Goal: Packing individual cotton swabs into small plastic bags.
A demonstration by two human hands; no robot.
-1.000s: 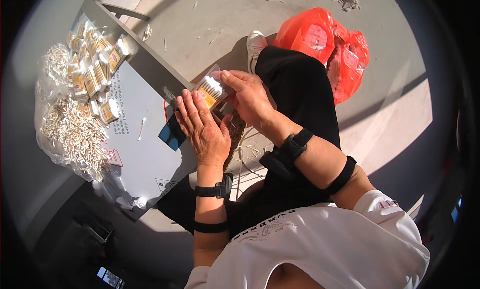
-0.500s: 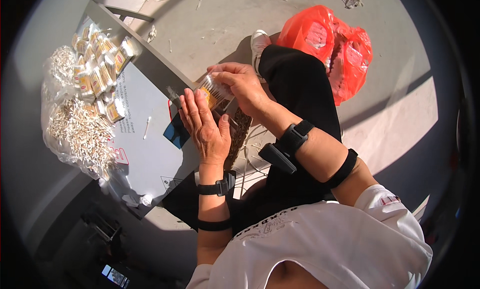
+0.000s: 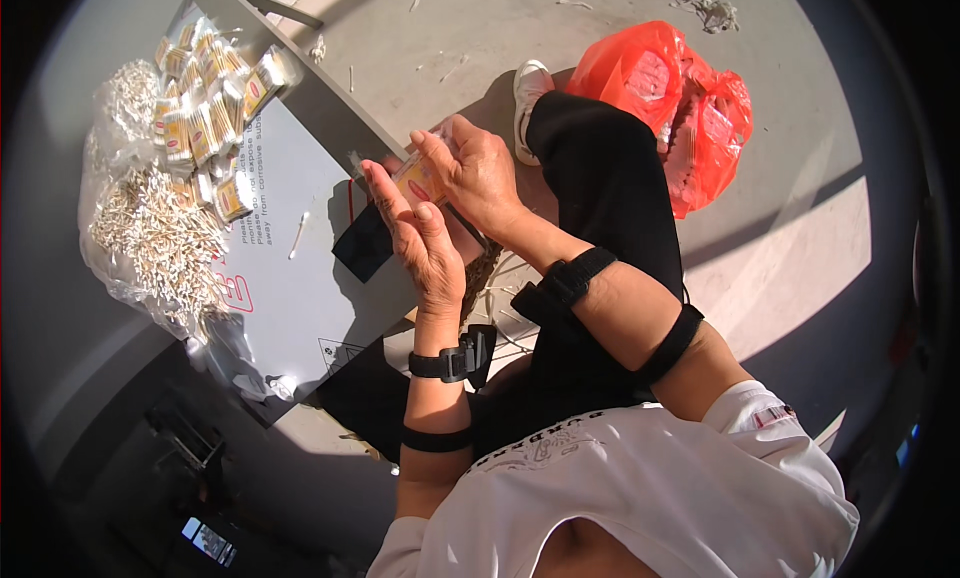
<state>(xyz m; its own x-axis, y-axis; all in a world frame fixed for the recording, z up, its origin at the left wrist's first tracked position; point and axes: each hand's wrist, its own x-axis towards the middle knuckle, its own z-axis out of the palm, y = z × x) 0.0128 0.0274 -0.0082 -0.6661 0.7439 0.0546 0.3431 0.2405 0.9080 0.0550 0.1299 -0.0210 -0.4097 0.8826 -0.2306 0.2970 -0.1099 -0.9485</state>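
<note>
At the right edge of a grey table, a person's right hand is gripping a clear packet of cotton swabs, while the left hand is holding itself open alongside; whether it is touching the packet cannot be told. A single swab is lying on the table. Loose swabs are heaping along its left edge, filled packets clustering toward the far left corner. Red plastic bagging is resting on the floor.
</note>
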